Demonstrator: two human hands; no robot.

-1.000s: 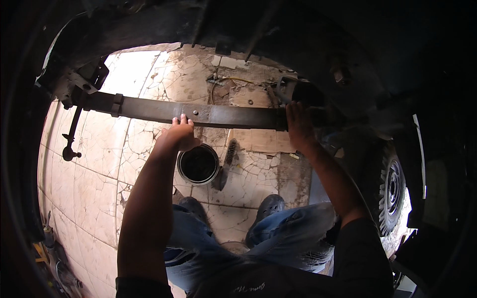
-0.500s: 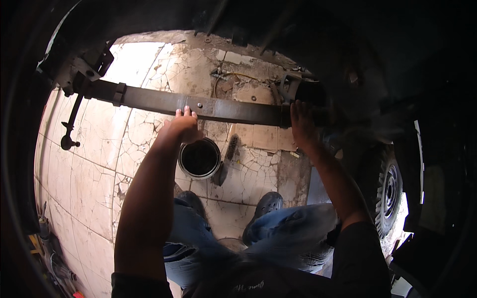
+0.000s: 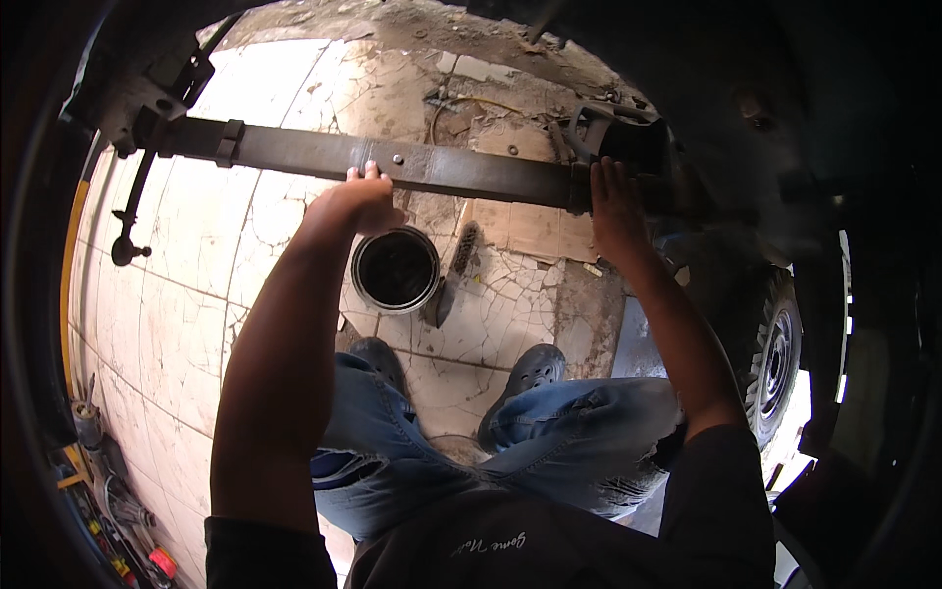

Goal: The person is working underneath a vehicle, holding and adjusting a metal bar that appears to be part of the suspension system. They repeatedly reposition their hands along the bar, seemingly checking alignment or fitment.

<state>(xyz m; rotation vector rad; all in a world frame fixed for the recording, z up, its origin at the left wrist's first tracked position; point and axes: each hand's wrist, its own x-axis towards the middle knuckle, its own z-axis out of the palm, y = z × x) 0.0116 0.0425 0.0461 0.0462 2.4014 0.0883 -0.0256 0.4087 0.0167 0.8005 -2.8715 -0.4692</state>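
Cracked tile floor [image 3: 182, 344] below, long metal bar [image 3: 481, 174] across

The floor's pale tiles are webbed with cracks around the middle. The bar runs crosswise ahead of the person, above the floor, slanting slightly down into shadow at right. A wheel [image 3: 778, 358] with a chunky-treaded tyre stands at far right. A round open container [image 3: 396, 309], dark inside, sits on the tiles below the left hand [image 3: 363, 203]. That hand rests slightly parted fingertips on the bar's near edge; I cannot tell what its thumb holds. The right hand [image 3: 616, 211] lies farther along, fingers straight and close together over the bar; whether it grips, I cannot tell. A dark-bristled brush [image 3: 463, 253] lies right of the container. A collar [image 3: 231, 143] wraps the bar's left portion. A shiny bolt head [image 3: 398, 158] sits just beyond the left fingertips.
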